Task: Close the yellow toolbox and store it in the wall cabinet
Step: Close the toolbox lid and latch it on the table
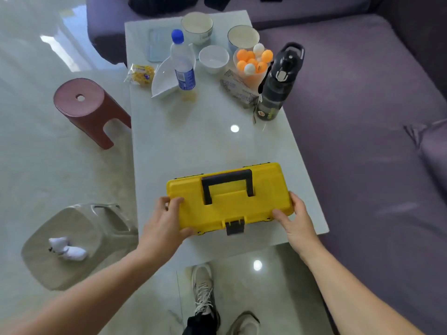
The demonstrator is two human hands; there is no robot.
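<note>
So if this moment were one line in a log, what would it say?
yellow toolbox: lid down, on table | left hand: gripping left end | right hand: gripping right end | latch: unclear | cabinet: not visible

A home living room is shown: a purple sectional sofa (362, 97) is set around a pale glossy coffee table (205, 141), on which bowls (197, 26) and a water bottle (183, 61) are placed; plastic stools (89, 110) stand on polished floor tiles.
</note>
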